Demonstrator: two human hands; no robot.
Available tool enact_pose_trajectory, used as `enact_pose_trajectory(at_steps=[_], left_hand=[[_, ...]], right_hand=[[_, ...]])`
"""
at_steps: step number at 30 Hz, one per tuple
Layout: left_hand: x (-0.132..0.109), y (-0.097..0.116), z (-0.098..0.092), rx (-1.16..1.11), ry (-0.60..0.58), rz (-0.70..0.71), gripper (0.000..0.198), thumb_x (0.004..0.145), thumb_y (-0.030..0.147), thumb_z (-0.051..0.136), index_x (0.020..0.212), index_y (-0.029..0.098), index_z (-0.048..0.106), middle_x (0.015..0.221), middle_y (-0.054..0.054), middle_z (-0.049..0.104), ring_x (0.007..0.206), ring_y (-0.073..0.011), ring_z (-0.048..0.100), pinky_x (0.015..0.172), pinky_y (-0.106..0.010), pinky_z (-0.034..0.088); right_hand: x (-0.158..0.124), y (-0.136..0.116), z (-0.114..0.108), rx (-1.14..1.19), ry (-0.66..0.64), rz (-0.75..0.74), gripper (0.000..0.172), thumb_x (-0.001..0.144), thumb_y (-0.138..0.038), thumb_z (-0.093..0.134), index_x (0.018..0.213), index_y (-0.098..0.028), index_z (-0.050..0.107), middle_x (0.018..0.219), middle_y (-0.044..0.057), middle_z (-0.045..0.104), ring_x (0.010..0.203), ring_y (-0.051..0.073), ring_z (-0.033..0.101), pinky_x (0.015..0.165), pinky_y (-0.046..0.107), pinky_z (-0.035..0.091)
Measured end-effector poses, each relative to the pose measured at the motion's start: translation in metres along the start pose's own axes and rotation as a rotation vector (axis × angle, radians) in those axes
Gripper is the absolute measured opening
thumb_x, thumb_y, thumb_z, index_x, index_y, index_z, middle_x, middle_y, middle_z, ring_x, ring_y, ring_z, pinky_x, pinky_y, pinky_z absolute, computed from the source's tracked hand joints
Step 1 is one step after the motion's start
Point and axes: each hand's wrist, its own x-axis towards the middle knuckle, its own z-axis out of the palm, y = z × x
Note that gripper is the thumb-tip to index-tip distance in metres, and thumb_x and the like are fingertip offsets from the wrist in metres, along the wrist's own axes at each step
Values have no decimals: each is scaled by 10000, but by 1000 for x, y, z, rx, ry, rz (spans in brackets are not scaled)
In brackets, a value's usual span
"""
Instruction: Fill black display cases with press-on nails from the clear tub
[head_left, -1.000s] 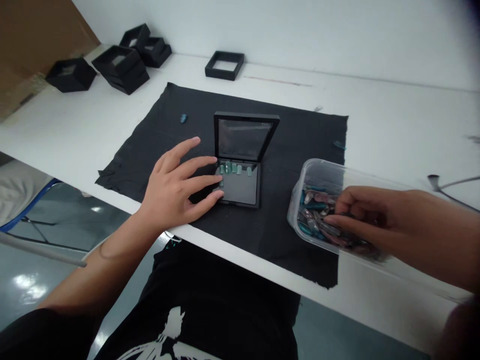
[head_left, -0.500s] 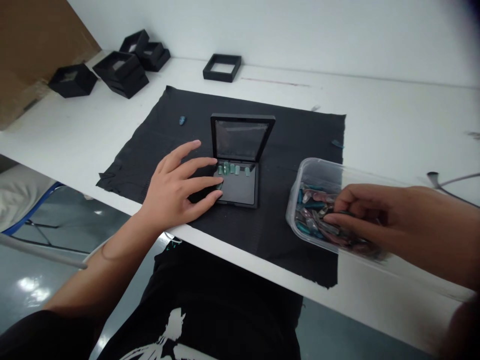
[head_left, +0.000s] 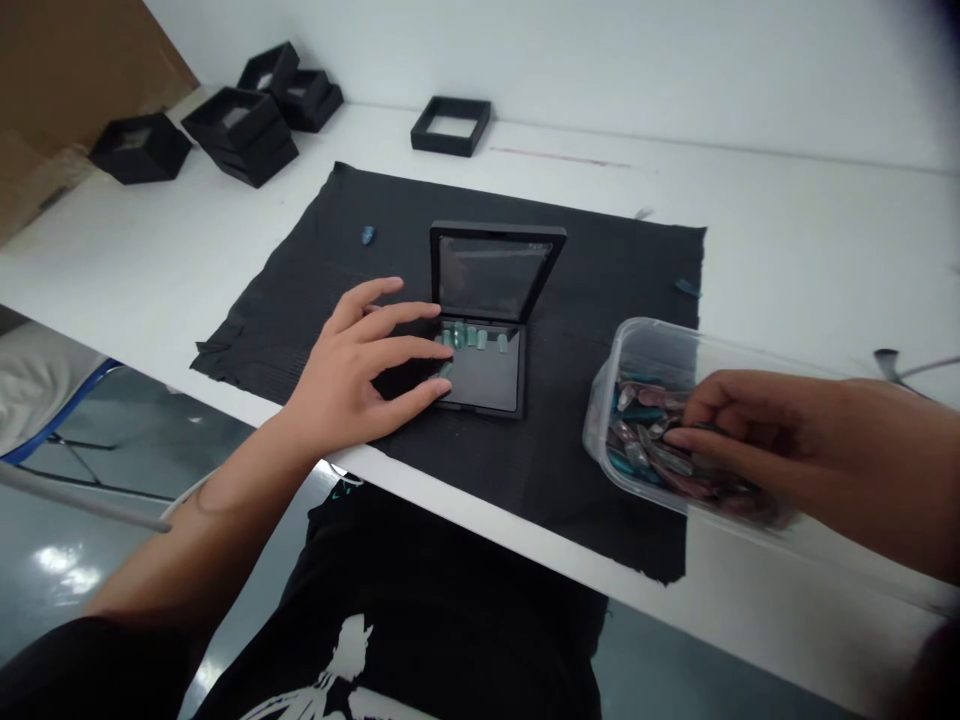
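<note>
A hinged black display case (head_left: 486,385) stands with its clear-windowed lid (head_left: 487,275) raised. Several pale green false nails (head_left: 481,340) lie in a row along the back of its grey base. My left hand (head_left: 356,370) is spread open at the case's left side, its fingertips over the edge; a greenish piece shows beside them. On the right, my right hand (head_left: 757,430) reaches into a clear plastic tub (head_left: 641,335) full of blue, pink and clear false nails (head_left: 637,440). Its thumb and fingers are pinched together, and what lies between them I cannot make out.
Under the case and part of the tub lies a black cloth (head_left: 577,450) on the white table (head_left: 787,260). A small blue piece (head_left: 367,235) rests at its far left. Several black frames (head_left: 240,135) are stacked at the back left; another frame (head_left: 451,125) lies at the back.
The whole view has shifted slightly, with the case and tub a little further right in the picture. Both hands stay at the same places, the left at the case and the right in the tub.
</note>
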Motion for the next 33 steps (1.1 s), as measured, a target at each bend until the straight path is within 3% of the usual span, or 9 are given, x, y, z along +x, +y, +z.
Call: enact_pose_trajectory(at_steps=[3, 9, 14, 20, 33], left_hand=[[-1, -1, 0, 6, 2, 2, 181, 929, 341, 694, 1085, 317, 782, 1408, -13, 652, 1476, -342, 410, 1203, -559, 403], [-2, -2, 1, 60, -6, 40, 196, 950, 322, 632, 1069, 350, 784, 1460, 30, 607, 1508, -337, 358, 1190, -546, 423], [-4, -1, 1, 52, -68, 40, 298, 974, 276, 586, 1196, 406, 736, 1646, 85, 390, 1581, -335, 225, 1262, -589, 292], [-4, -1, 3, 70, -22, 18, 151, 951, 342, 649, 1000, 353, 792, 1522, 45, 555, 1553, -362, 284, 1252, -609, 288], [-1, 3, -2, -6, -41, -22, 161, 886, 450, 757, 1003, 339, 767, 1451, 16, 621, 1530, -368, 331, 1198, -618, 371]], right_hand=[[1, -3, -1, 13, -128, 56, 599, 773, -877, 460, 869, -320, 658, 622, -33, 707, 474, 189, 612, 459, 323, 451], [2, -10, -4, -8, -150, 115, 607, 740, -892, 436, 869, -344, 664, 622, -45, 712, 490, 199, 627, 494, 344, 458], [4, -8, -3, 5, -172, 133, 621, 744, -901, 431, 884, -350, 682, 632, -34, 721, 514, 208, 642, 500, 340, 459], [3, -13, -5, 6, -181, 104, 627, 780, -890, 416, 888, -339, 697, 643, -24, 716, 512, 201, 623, 529, 350, 465], [-1, -12, -7, -5, -122, 55, 613, 808, -867, 422, 880, -339, 725, 638, -14, 699, 505, 197, 595, 506, 333, 444]])
